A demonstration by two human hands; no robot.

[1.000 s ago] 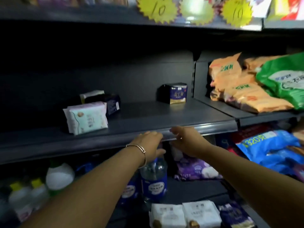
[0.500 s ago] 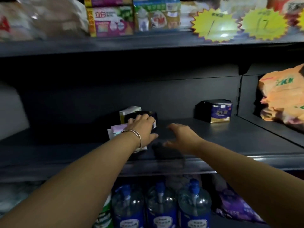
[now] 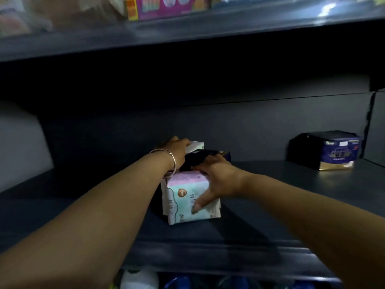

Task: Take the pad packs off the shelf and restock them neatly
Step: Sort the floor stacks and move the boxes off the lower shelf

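Head view: right hand (image 3: 218, 176) clamped over the pink-and-teal pad pack (image 3: 187, 197) mid-shelf (image 3: 270, 205), thumb down its front, fingers across its top. Left hand (image 3: 177, 151) just behind that pack, curled on a white pack (image 3: 196, 146); dark pack (image 3: 208, 156) between; blue box (image 3: 325, 150) well to its right.

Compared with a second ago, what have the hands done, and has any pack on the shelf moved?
Both hands rose from the shelf edge onto the packs. The right hand now grips the pastel pack, thumb on its front; the left hand touches the white pack behind. The pastel pack seems in place beside the dark pack. The blue box is unmoved.
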